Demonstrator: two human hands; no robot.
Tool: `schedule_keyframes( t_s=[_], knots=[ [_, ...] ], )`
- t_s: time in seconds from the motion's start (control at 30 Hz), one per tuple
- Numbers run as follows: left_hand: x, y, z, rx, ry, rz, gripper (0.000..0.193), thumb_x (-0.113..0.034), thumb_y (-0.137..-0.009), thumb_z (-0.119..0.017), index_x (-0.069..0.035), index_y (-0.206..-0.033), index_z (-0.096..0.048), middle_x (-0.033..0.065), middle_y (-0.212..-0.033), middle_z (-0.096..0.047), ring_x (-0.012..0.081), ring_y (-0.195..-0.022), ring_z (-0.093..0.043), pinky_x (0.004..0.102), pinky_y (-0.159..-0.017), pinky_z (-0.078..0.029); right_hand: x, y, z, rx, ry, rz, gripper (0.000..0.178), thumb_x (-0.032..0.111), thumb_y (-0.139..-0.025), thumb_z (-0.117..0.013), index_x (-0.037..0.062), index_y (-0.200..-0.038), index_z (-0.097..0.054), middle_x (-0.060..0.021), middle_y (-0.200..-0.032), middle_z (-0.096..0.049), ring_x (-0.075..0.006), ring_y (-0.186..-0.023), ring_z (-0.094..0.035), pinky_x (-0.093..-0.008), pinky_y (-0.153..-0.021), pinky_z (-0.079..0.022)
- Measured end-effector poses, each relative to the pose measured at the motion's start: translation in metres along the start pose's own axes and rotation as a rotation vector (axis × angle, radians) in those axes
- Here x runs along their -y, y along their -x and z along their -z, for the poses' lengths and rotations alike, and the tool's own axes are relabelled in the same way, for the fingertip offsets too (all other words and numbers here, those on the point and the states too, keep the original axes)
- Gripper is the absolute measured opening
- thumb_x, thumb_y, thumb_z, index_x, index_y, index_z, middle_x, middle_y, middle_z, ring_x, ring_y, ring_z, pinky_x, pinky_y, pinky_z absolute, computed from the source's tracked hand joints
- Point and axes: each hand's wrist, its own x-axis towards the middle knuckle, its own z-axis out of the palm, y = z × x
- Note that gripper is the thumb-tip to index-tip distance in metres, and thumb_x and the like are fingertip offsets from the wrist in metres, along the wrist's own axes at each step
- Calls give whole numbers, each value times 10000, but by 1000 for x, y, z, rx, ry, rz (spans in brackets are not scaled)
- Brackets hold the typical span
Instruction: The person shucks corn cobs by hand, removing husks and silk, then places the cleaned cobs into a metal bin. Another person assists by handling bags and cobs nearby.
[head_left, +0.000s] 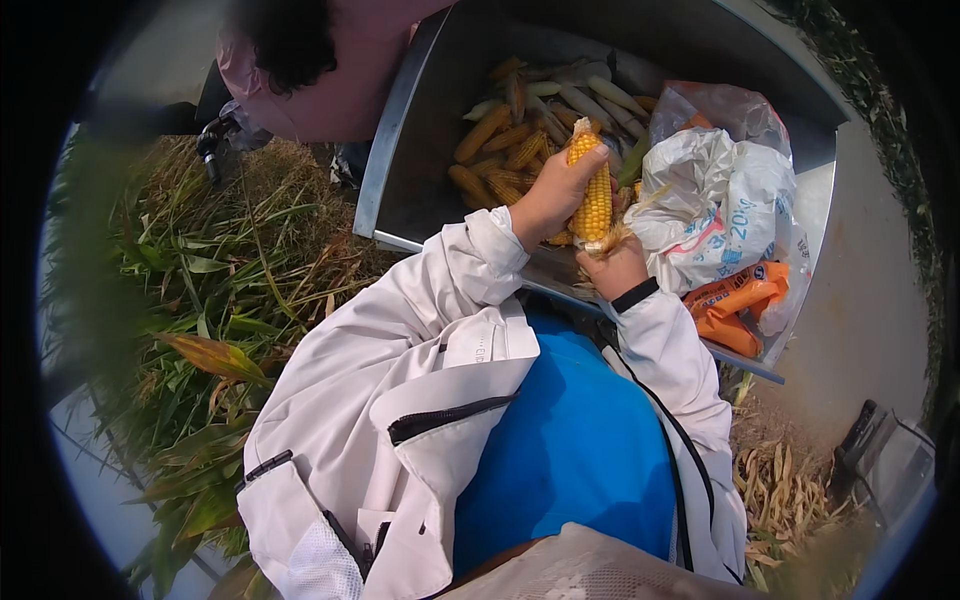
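Observation:
A yellow ear of corn (596,205), its kernels bare, is held upright between my two hands over a metal bin (385,150). My left hand (550,200) is closed around its side, with the thumb across the kernels near the upper end. At the lower end, my right hand (615,270) is closed on the ear's base, where a pale tuft of husk shows. Beyond my hands, many more ears of corn (490,135) lie piled in the bin, some yellow and bare, others in pale husks.
A crumpled white plastic sack (700,200) and an orange bag (735,305) lie at the bin's right side. Another person in pink (340,70) is at the upper left. Cut green stalks (220,270) cover the ground on the left, with dry husks (790,490) at lower right.

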Motion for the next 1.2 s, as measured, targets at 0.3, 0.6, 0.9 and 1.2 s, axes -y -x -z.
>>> schedule_keyframes(
  t_s=[0.3, 0.6, 0.9, 1.2],
  knots=[
    [-4, -17, 34, 244, -576, 401, 471, -429, -945, -678, -4, -1135, -608, 124, -968, -683, 191, -807, -680, 318, -727, -572, -17, 44, 49, 418, 539, 13, 336, 79, -777, -690, 119, -1097, -597, -181, -885, -700, -400, -895, -676, -489, -749, -532],
    [-15, -34, 150, 0, -1626, 27, 627, -398, -931, -685, 39, -1355, -535, 213, -1174, -683, 323, -1061, -675, 371, -905, -523, -118, 167, 351, -573, 1237, -1057, 776, 238, -796, -828, 169, -1460, -433, -170, -1368, -581, -328, -1242, -578, -414, -1011, -476],
    [-72, -101, 209, -174, -1440, -58, 557, -378, -931, -653, 3, -1329, -568, 220, -1094, -701, 363, -1006, -679, 416, -875, -529, -91, -54, 240, -231, 555, -312, 467, 181, -893, -705, 71, -1333, -596, -161, -1212, -638, -278, -955, -622, -362, -858, -508],
    [-81, -113, 178, 90, -1576, 19, 500, -349, -917, -652, -45, -1301, -554, 219, -1044, -676, 405, -969, -657, 503, -864, -508, -150, -365, -66, 132, 778, 359, 527, 147, -741, -777, 120, -1250, -645, -120, -1311, -581, -344, -1182, -544, -451, -960, -485]
  ],
)
